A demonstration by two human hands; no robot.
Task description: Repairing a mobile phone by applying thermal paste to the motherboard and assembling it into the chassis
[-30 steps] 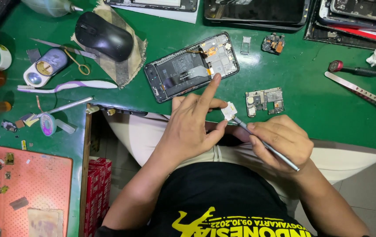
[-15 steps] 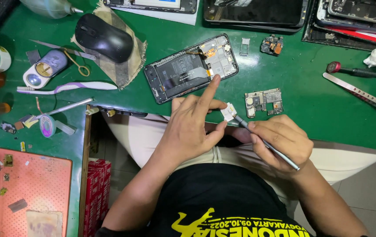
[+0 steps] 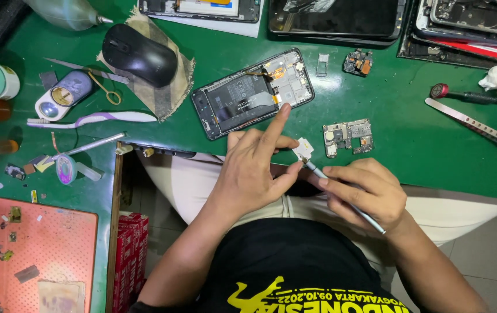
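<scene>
Green bench (image 3: 422,150) bears opened phone (image 3: 252,93), circuit board (image 3: 348,137), mouse (image 3: 139,54).

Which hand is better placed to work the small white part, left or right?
Right, probably. The right hand grips the metal tweezers with their tip at the small white part. The left hand pinches that part, index finger raised over the opened phone, so it seems occupied steadying.

Bright, even overhead light, soft shadows, sharp focus, slight wide-angle bending at the edges.
</scene>
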